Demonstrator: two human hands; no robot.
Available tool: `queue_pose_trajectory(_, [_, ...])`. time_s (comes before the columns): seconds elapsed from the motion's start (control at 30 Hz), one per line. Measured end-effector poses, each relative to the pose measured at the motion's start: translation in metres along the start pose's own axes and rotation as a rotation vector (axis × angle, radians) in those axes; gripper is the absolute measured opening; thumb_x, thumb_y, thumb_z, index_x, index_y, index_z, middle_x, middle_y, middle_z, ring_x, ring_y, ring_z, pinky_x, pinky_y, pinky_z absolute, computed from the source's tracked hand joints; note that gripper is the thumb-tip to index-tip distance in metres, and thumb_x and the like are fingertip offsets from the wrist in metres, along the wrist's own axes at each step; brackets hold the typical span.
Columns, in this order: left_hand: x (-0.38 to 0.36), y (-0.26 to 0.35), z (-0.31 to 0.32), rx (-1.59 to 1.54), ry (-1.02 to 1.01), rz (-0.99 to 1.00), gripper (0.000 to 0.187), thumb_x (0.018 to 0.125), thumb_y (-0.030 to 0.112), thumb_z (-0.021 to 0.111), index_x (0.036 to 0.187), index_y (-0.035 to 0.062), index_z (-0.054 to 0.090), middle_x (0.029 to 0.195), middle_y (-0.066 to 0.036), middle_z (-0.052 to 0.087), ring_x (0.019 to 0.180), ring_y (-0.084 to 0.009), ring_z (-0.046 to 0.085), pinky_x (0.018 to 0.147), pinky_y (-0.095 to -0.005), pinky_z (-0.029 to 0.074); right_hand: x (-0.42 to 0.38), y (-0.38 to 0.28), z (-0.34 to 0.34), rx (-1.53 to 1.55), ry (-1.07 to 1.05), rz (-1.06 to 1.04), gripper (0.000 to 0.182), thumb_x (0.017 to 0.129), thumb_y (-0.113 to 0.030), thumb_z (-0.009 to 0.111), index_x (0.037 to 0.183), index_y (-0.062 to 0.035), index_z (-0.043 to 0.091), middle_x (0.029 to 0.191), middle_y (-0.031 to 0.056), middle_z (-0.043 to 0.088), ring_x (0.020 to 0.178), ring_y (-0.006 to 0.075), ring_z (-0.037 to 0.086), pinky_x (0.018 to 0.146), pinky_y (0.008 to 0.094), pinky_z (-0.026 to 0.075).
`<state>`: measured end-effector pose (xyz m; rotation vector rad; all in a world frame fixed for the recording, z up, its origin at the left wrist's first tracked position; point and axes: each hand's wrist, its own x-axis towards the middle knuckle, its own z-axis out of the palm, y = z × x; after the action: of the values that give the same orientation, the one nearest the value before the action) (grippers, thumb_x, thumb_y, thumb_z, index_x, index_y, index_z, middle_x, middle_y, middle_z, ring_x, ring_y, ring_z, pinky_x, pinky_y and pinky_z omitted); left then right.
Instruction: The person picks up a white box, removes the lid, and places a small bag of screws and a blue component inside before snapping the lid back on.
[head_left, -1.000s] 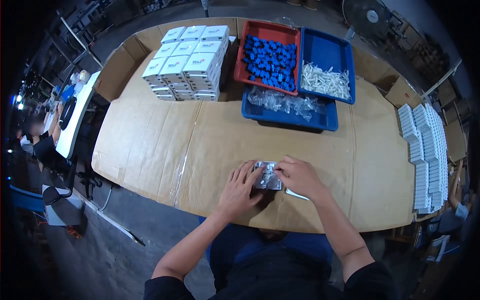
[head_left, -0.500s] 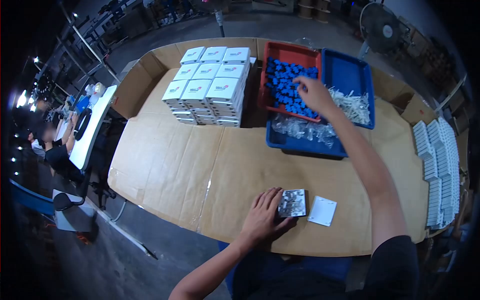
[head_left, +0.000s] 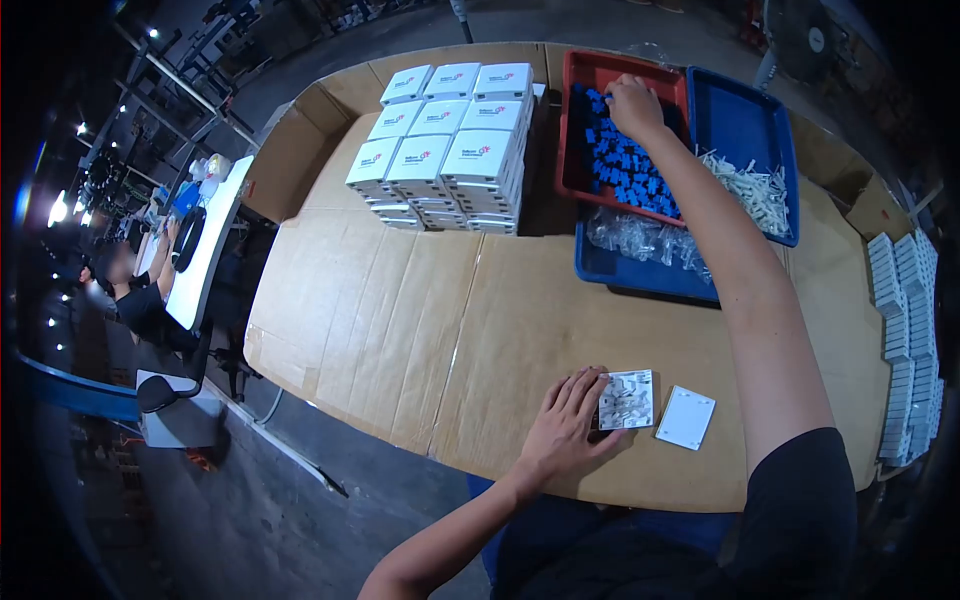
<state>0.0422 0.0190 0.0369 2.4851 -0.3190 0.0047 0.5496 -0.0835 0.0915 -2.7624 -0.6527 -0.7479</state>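
From the head camera, the fingertips of the right hand (head_left: 633, 104) are sinking out of sight among the blue parts (head_left: 625, 165) in the red tray (head_left: 575, 120); whether they are closing on a part I cannot tell; the far end of that tray is running off the top edge. The right arm is stretching straight out across the cardboard-covered table (head_left: 400, 300), hiding part of the clear bags (head_left: 640, 238) in the blue tray (head_left: 640, 275). The left hand (head_left: 570, 425) is lying flat and spread near the table's front edge, gripping nothing, fingertips pressing the left edge of the grey faceplate (head_left: 627, 400); its moulded detail is too small to read; a white cover plate (head_left: 686, 417) is lying just beside it; stacked white boxes (head_left: 440, 145) are standing well behind.
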Motion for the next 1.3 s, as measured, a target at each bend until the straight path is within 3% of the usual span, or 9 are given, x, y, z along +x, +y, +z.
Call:
queue_pose_trajectory(0.13, [0.001,0.002,-0.002,-0.016,-0.005,-0.009,0.086,0.091,0.056,0.067,0.15,-0.0017,0.042,0.155,-0.018,0.044,0.149,-0.033,0.038,0.126,-0.0484,0.024,0.002,0.002,-0.005,0.096,0.1,0.058,0.019,0.089,-0.022,0.075,0.104,-0.0107,0.072,0.117,0.0092,0.068,0.115,0.0333,0.063,0.096,0.0518,0.051])
queue_pose_trajectory(0.23, [0.0,-0.001,0.002,-0.017,0.013,0.013,0.087,0.091,0.054,0.068,0.151,-0.0016,0.041,0.155,-0.019,0.044,0.149,-0.0333,0.038,0.126,-0.0485,0.024,0.001,0.003,-0.021,0.537,0.177,0.161,0.026,0.088,-0.02,0.079,0.109,-0.0075,0.071,0.11,0.0089,0.073,0.097,0.0275,0.071,0.083,0.0432,0.056])
queue_pose_trajectory(0.33, [-0.001,-0.003,0.003,0.021,0.018,0.043,0.087,0.091,0.052,0.07,0.151,-0.0015,0.04,0.155,-0.019,0.045,0.149,-0.034,0.038,0.125,-0.0488,0.025,-0.029,-0.013,-0.067,1.228,0.007,0.2,0.028,0.093,-0.016,0.077,0.115,-0.0019,0.069,0.106,0.0092,0.075,0.086,0.02,0.074,0.077,0.0345,0.059])
queue_pose_trajectory(0.47, [-0.001,0.012,-0.01,0.006,0.018,0.019,0.084,0.091,0.05,0.071,0.15,-0.0015,0.041,0.153,-0.02,0.046,0.148,-0.0349,0.039,0.125,-0.0485,0.025,-0.1,-0.046,-0.165,1.749,-0.156,0.228,0.032,0.098,-0.008,0.071,0.128,0.0013,0.064,0.109,0.0104,0.072,0.096,0.021,0.073,0.089,0.0327,0.061])
queue_pose_trajectory(0.73, [-0.006,0.007,0.006,0.105,0.102,0.077,0.088,0.09,0.055,0.071,0.152,0.0,0.04,0.15,-0.018,0.049,0.145,-0.032,0.042,0.122,-0.0471,0.03,-0.222,-0.073,-0.272,1.916,-0.194,0.349,0.039,0.094,0.004,0.071,0.132,0.0014,0.064,0.112,0.0064,0.064,0.103,0.0215,0.072,0.093,0.0336,0.061])
queue_pose_trajectory(0.9, [-0.009,0.008,0.009,0.085,0.132,0.092,0.087,0.088,0.052,0.074,0.15,0.0012,0.042,0.15,-0.019,0.049,0.142,-0.0348,0.045,0.121,-0.0468,0.032,-0.267,-0.086,-0.308,1.818,-0.097,0.332,0.031,0.092,-0.002,0.077,0.121,0.0009,0.067,0.111,0.0104,0.074,0.104,0.0231,0.074,0.092,0.0325,0.061])
queue_pose_trajectory(1.17, [-0.011,0.016,0.011,0.088,0.183,0.093,0.088,0.084,0.049,0.077,0.147,-0.003,0.045,0.146,-0.021,0.053,0.137,-0.0375,0.049,0.117,-0.0468,0.036,-0.305,-0.094,-0.338,1.899,0.056,0.186,0.033,0.083,0.0,0.084,0.109,-0.0021,0.063,0.132,0.0237,0.066,0.103,0.0281,0.075,0.089,0.0347,0.063])
queue_pose_trajectory(1.27, [-0.009,0.009,0.015,0.063,0.167,0.085,0.088,0.084,0.049,0.077,0.147,-0.0034,0.044,0.145,-0.022,0.054,0.136,-0.0379,0.05,0.117,-0.0473,0.036,-0.313,-0.091,-0.329,1.804,0.05,0.182,0.031,0.085,0.004,0.081,0.108,-0.0029,0.062,0.131,0.0239,0.066,0.102,0.0279,0.075,0.088,0.035,0.063])
queue_pose_trajectory(1.3, [-0.009,0.004,0.017,0.054,0.149,0.078,0.094,0.083,0.054,0.077,0.149,-0.0036,0.043,0.148,-0.022,0.051,0.14,-0.0384,0.046,0.118,-0.0491,0.034,-0.317,-0.091,-0.322,1.752,0.017,0.194,0.027,0.087,0.004,0.078,0.109,-0.0017,0.065,0.126,0.0182,0.069,0.097,0.0222,0.075,0.088,0.0317,0.062])
